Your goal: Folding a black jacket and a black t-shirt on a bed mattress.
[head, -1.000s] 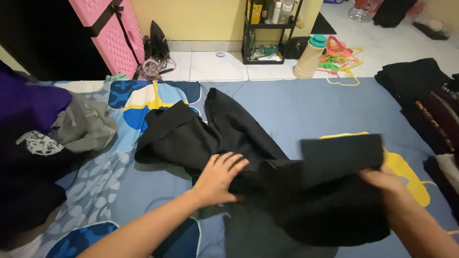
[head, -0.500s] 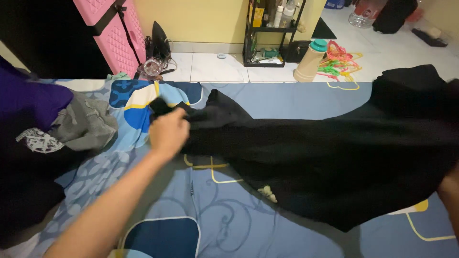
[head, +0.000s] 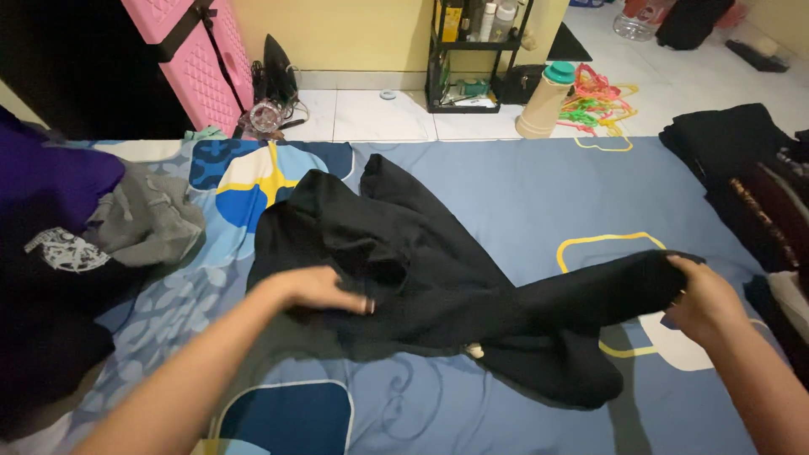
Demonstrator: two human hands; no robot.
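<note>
— Starting at the fingers: what did each hand have?

— The right hand had its fingers curled shut around one end of the black garment, lifting that end just off the bed. The left hand lay nearly flat, fingers stretched out and pressing the cloth's middle down, gripping nothing.

— And the garment itself?

— It sprawled across the blue patterned bedsheet, bunched and creased toward the far left, with a fold hanging under the raised end.

— What surrounded it?

— A heap of grey and purple clothes sat to the left, a stack of dark folded clothes to the right. Beyond the bed stood a pink drawer unit, a black shelf rack, a beige flask and bright hangers on the tiled floor.

— What looked risky?

— I judged that a pull by the right hand could drag the cloth from under the flat palm, since nothing pinned it, leaving the creases set in.
</note>
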